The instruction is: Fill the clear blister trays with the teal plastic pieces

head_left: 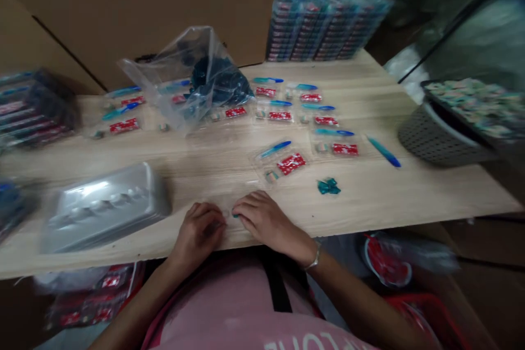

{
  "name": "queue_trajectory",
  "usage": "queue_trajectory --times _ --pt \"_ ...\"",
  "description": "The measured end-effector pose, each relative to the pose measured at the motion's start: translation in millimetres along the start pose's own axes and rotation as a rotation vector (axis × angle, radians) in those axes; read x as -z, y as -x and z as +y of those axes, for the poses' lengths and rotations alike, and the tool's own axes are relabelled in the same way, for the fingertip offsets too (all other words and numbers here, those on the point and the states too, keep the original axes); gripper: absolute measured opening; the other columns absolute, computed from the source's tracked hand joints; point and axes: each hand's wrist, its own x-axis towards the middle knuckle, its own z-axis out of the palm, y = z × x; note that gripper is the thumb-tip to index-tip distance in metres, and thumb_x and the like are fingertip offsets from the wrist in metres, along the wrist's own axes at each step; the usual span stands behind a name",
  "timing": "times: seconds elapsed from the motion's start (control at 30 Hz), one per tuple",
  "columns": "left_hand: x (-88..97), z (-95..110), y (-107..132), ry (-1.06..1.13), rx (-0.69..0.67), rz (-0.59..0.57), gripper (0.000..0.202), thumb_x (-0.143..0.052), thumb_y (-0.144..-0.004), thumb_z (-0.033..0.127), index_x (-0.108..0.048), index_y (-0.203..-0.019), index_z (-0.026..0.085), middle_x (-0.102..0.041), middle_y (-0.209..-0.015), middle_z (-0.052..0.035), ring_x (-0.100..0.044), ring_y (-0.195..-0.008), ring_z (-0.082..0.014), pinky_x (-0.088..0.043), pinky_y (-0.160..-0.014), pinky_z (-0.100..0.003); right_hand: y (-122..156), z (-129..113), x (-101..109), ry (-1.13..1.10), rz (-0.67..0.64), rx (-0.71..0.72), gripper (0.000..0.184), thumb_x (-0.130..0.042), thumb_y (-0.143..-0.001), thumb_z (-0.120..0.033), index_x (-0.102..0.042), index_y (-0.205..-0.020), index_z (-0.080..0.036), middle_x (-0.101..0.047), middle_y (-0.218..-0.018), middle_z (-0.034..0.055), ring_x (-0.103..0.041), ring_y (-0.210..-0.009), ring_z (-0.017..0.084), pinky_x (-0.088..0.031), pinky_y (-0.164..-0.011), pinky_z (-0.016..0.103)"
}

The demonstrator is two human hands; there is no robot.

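Observation:
My left hand (199,232) and my right hand (266,219) meet at the front of the light wooden table (369,202). Their fingertips pinch a clear plastic blister tray (219,199), which is hard to see against the wood. A small teal piece (235,215) shows at my right fingertips, partly hidden. Just beyond lies a similar blister (279,161) holding a red printed card and a blue stick. A loose teal cluster (328,186) sits to the right of my right hand.
Several more blisters lie across the table. A plastic bag of dark teal pieces (217,85) stands behind them, near stacked packs (324,24). A silver tray (104,208) lies left. A grey basket (441,136) sits right, beside a co-worker's sleeve (471,27).

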Motion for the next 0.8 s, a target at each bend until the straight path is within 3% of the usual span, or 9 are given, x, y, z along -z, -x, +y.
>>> queue_trajectory --times 0.1,0.23,0.33,0.4,0.5,0.57,0.7,0.8 --pt "-3.5 1.2 -1.6 -0.093 -0.101 0.105 0.009 -0.058 -0.086 0.026 -0.065 -0.083 0.020 -0.065 -0.092 -0.0057 -0.059 -0.083 -0.0198 -0.046 -0.074 -0.033 14.0 5.6 15.9 -0.013 0.109 -0.027 0.015 -0.054 -0.089 -0.013 -0.064 -0.097 -0.021 -0.068 -0.105 0.0064 -0.059 -0.096 0.020 -0.045 -0.087 0.037" --pt "-16.2 2.5 -13.8 -0.145 -0.269 0.100 0.010 -0.056 -0.088 0.022 -0.065 -0.092 0.021 -0.067 -0.090 -0.0044 -0.059 -0.081 -0.0192 -0.044 -0.072 -0.032 54.5 38.5 58.6 0.116 0.360 -0.347 0.018 -0.050 -0.089 -0.011 -0.064 -0.091 -0.022 -0.066 -0.090 0.0051 -0.059 -0.087 0.020 -0.046 -0.078 0.034" --pt "-23.2 2.8 -20.8 -0.140 -0.274 0.089 0.009 -0.056 -0.086 0.018 -0.064 -0.088 0.020 -0.066 -0.086 -0.0045 -0.059 -0.078 -0.0194 -0.044 -0.069 -0.031 81.3 65.9 83.4 0.349 0.314 -0.563 0.017 -0.051 -0.084 -0.008 -0.064 -0.085 -0.019 -0.064 -0.084 0.0076 -0.057 -0.083 0.023 -0.045 -0.074 0.036" --pt "-22.2 5.9 -21.3 -0.107 -0.247 0.119 0.007 -0.057 -0.084 0.019 -0.064 -0.085 0.020 -0.066 -0.088 -0.0050 -0.059 -0.078 -0.0194 -0.045 -0.071 -0.032 88.8 75.4 88.1 0.406 0.230 -0.599 0.017 -0.052 -0.080 -0.006 -0.063 -0.080 -0.018 -0.062 -0.082 0.0078 -0.056 -0.082 0.024 -0.044 -0.072 0.035" --pt "-15.8 22.0 -19.8 0.052 -0.123 0.136 0.005 -0.059 -0.084 0.020 -0.063 -0.084 0.020 -0.065 -0.087 -0.0043 -0.061 -0.079 -0.0177 -0.048 -0.072 -0.030 83.8 70.9 80.0 0.280 0.286 -0.561 0.017 -0.052 -0.077 -0.005 -0.061 -0.077 -0.019 -0.060 -0.079 0.0046 -0.056 -0.076 0.019 -0.044 -0.069 0.031" --pt "-14.7 38.9 -22.8 0.251 0.041 0.055 0.005 -0.059 -0.084 0.021 -0.064 -0.085 0.020 -0.066 -0.081 -0.0024 -0.061 -0.074 -0.0152 -0.049 -0.067 -0.026 73.5 58.0 69.0 0.048 0.388 -0.524 0.014 -0.053 -0.077 -0.008 -0.060 -0.078 -0.020 -0.059 -0.077 0.0017 -0.055 -0.070 0.015 -0.044 -0.065 0.028" --pt "-28.1 64.9 -41.5 0.779 0.346 -0.099 0.018 -0.065 -0.079 0.028 -0.065 -0.094 0.018 -0.070 -0.087 -0.0039 -0.064 -0.074 -0.0141 -0.052 -0.068 -0.026 52.2 27.6 44.2 -0.495 0.450 -0.496 0.001 -0.060 -0.078 -0.019 -0.061 -0.078 -0.019 -0.061 -0.070 -0.0009 -0.054 -0.060 0.011 -0.044 -0.056 0.023" --pt "-38.2 69.8 -52.7 1.077 0.523 -0.118 0.022 -0.072 -0.073 0.033 -0.066 -0.085 0.015 -0.070 -0.079 -0.0029 -0.066 -0.070 -0.0140 -0.054 -0.067 -0.026 44.6 13.8 30.7 -0.689 0.461 -0.487 0.005 -0.063 -0.079 -0.023 -0.061 -0.076 -0.020 -0.062 -0.070 -0.0007 -0.057 -0.063 0.011 -0.047 -0.058 0.023"
